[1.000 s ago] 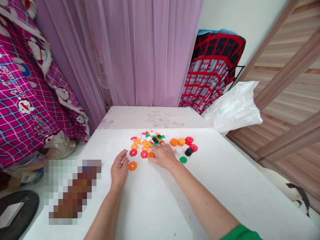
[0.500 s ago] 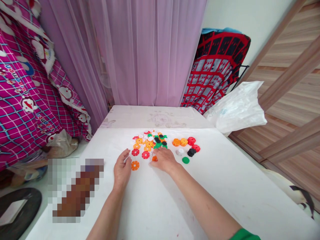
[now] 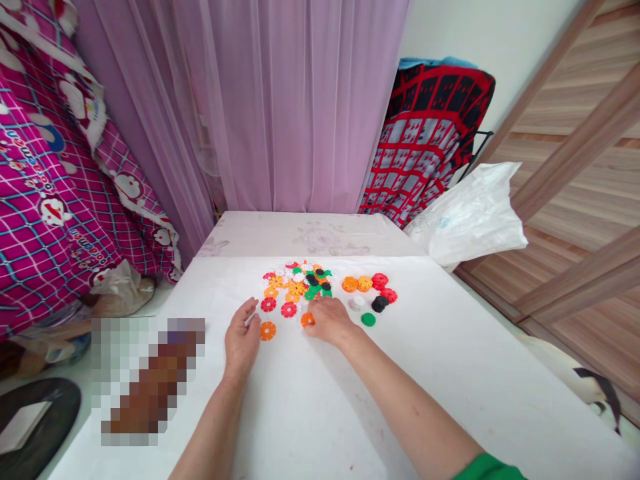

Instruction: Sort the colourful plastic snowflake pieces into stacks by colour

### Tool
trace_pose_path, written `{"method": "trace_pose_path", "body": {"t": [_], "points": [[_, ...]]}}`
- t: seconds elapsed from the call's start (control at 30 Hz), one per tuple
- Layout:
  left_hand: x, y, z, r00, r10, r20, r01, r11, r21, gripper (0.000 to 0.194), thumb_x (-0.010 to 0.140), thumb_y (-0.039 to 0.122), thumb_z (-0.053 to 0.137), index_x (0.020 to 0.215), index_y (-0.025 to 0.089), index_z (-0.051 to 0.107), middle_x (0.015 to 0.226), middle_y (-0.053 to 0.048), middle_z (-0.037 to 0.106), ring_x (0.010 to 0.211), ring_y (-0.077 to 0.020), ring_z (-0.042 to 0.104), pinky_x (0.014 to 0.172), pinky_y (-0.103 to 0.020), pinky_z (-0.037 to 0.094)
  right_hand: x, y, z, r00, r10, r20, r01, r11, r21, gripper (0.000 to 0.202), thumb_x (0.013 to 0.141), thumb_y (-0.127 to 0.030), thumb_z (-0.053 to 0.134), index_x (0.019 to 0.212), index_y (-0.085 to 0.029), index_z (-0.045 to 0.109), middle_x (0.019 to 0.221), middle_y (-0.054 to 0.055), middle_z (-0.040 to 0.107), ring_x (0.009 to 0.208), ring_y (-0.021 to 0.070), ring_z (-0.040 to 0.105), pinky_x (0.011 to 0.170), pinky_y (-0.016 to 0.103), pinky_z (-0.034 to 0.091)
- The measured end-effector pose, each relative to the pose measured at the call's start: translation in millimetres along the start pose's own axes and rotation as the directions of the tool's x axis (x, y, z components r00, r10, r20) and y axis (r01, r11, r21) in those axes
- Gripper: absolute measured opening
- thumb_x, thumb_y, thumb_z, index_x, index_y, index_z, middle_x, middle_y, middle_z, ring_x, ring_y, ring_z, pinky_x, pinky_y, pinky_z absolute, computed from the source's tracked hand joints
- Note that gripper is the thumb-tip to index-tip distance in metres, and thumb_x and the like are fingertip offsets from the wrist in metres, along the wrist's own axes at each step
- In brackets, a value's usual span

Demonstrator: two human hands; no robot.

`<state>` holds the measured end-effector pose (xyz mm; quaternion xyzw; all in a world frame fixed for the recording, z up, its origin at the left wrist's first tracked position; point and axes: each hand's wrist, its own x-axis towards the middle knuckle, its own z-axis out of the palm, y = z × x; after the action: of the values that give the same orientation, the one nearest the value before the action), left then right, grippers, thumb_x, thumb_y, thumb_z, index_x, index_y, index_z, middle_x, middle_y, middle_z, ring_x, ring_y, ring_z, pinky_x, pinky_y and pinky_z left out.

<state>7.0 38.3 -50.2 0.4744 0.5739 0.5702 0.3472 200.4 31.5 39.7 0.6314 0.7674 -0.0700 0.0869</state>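
My right hand (image 3: pixel 333 319) is closed on an orange notched disc (image 3: pixel 307 321) at the near edge of a pile of plastic snowflake discs (image 3: pixel 297 288). My left hand (image 3: pixel 242 339) rests on the table with its fingers apart, holding nothing. Just right of it lies a flat orange snowflake disc (image 3: pixel 268 331). Two red snowflake discs, one of them (image 3: pixel 289 309) nearer my right hand, lie between the hands and the pile. White, yellow, green and black discs overlap in the pile; my right hand hides part of it.
Right of the pile stand small groups of orange (image 3: pixel 350 284), yellow (image 3: pixel 365 283), red (image 3: pixel 380 281), white (image 3: pixel 357 303), black (image 3: pixel 380 304) and green discs (image 3: pixel 368 320). A white plastic bag (image 3: pixel 470 217) leans over the right edge of the white-covered table (image 3: pixel 300 413).
My right hand has drawn the orange disc slightly towards me, and more of it shows. My left hand stays about where it was. The whole view has shifted a little.
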Motion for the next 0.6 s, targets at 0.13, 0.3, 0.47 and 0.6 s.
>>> {"method": "trace_pose_path", "body": {"t": [0.13,0.3,0.47,0.6], "points": [[-1.2,2.5,0.5,1.0,-0.01,-0.015,0.01,1.0,0.005,0.034,0.078,0.026,0.055,0.109,0.021,0.065,0.126,-0.008,0.065,0.115,-0.0214,0.061,0.099,-0.041,0.05,-1.1,-4.6,-2.2,1.0,-0.01,-0.004,0.01,1.0,-0.017,0.033,0.075,-0.033,0.063,0.101,-0.014,0.07,0.103,0.014,0.071,0.1,0.0258,0.065,0.082,0.031,0.045],[-1.6,5.5,-0.4,1.0,-0.02,-0.001,0.02,0.999,0.031,0.036,0.078,0.028,0.055,0.112,0.022,0.065,0.127,-0.008,0.064,0.116,-0.0218,0.06,0.098,-0.04,0.05,1.7,0.5,1.7,0.999,-0.027,-0.025,0.027,1.0,0.012,0.037,0.074,-0.035,0.063,0.105,-0.016,0.067,0.102,0.012,0.072,0.096,0.0251,0.066,0.076,0.03,0.047],[-0.9,5.2,-0.4,1.0,-0.025,-0.006,0.025,0.999,0.043,0.035,0.078,0.028,0.053,0.111,0.022,0.064,0.126,-0.009,0.064,0.115,-0.0227,0.06,0.096,-0.04,0.051,1.0,2.8,6.8,0.999,-0.027,-0.026,0.028,0.998,0.053,0.038,0.074,-0.036,0.063,0.108,-0.018,0.066,0.111,0.012,0.068,0.103,0.0246,0.063,0.079,0.03,0.047],[0.5,0.6,-0.4,1.0,-0.013,0.004,0.013,0.999,0.045,0.037,0.079,0.029,0.052,0.113,0.022,0.063,0.129,-0.009,0.062,0.117,-0.0227,0.059,0.097,-0.041,0.05,-3.5,3.7,10.3,0.998,-0.02,-0.057,0.026,0.994,0.102,0.024,0.085,-0.026,0.051,0.1,-0.022,0.069,0.108,0.008,0.068,0.099,0.0198,0.063,0.079,0.027,0.045]]}}
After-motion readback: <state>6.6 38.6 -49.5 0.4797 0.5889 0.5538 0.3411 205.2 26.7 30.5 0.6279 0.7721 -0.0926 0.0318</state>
